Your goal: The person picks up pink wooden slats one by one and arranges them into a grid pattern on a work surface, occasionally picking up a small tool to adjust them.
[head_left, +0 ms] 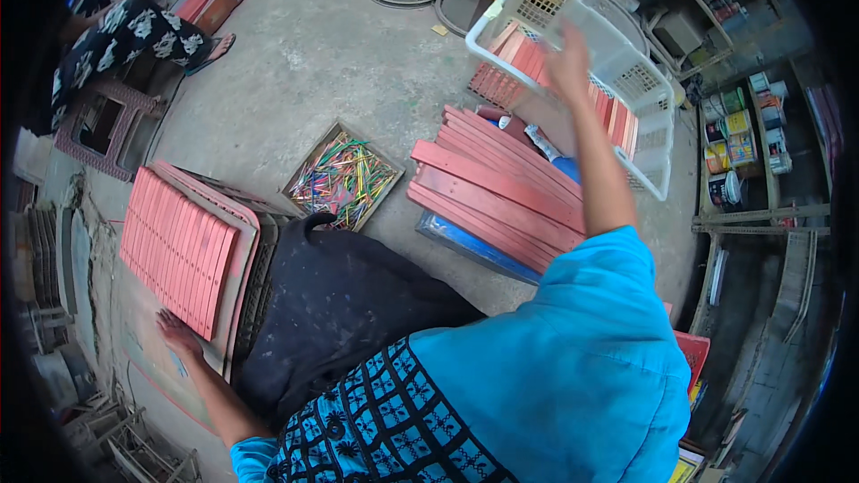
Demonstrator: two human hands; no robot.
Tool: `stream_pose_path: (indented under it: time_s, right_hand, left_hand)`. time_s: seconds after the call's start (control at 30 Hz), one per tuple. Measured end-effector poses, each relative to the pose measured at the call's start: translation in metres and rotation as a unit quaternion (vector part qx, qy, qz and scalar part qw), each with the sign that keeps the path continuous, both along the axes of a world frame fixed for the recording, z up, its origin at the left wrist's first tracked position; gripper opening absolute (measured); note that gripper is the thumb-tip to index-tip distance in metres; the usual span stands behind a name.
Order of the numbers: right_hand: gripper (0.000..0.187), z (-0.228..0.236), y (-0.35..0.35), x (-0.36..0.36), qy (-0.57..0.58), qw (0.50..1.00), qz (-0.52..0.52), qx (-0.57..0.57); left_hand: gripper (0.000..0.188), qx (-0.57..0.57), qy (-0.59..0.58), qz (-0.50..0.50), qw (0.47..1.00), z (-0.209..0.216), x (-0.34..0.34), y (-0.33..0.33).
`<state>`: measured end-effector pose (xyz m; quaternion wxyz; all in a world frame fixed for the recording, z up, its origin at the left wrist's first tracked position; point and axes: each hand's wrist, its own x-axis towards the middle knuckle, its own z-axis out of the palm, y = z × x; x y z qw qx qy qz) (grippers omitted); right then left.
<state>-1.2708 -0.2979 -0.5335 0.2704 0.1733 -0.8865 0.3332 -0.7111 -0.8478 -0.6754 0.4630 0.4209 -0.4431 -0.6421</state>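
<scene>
My left hand (180,336) lies with its fingers stretched out at the near edge of a row of pink-red slats (179,246), laid side by side on a board (234,291) at my left. My right arm reaches forward, and my right hand (567,63), smeared by motion, is over a white plastic basket (660,130). Inside the basket are more pink-red slats (526,55). Whether the right fingers hold anything cannot be made out. Between basket and body, a stack of longer pink-red slats (497,183) rests on a blue support (483,246).
A shallow wooden box (386,181) of thin, many-coloured sticks sits on the floor ahead. Shelves with cans and boxes (729,139) line the right. At the far left another person's patterned trouser leg (134,40) shows near a woven-look stool (106,139).
</scene>
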Motion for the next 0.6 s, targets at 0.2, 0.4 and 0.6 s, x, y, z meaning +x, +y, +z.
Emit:
stream_pose_path:
  time_s: [0.2, 0.4, 0.6]
  right_hand:
    - [0.058, -0.059, 0.237, -0.085, -0.256, 0.906, -0.259, 0.215]
    - [0.061, -0.084, 0.275, -0.103, -0.273, 0.9, -0.215, 0.265]
    - [0.05, -0.13, 0.342, -0.138, -0.305, 0.899, -0.007, 0.314]
  left_hand:
    - [0.061, 0.047, -0.087, 0.038, 0.994, 0.006, 0.017, 0.018]
    - [0.059, 0.076, -0.149, 0.165, 0.972, -0.022, 0.055, 0.041]
    - [0.041, -0.202, -0.632, -0.001, 0.749, -0.102, 0.094, -0.003]
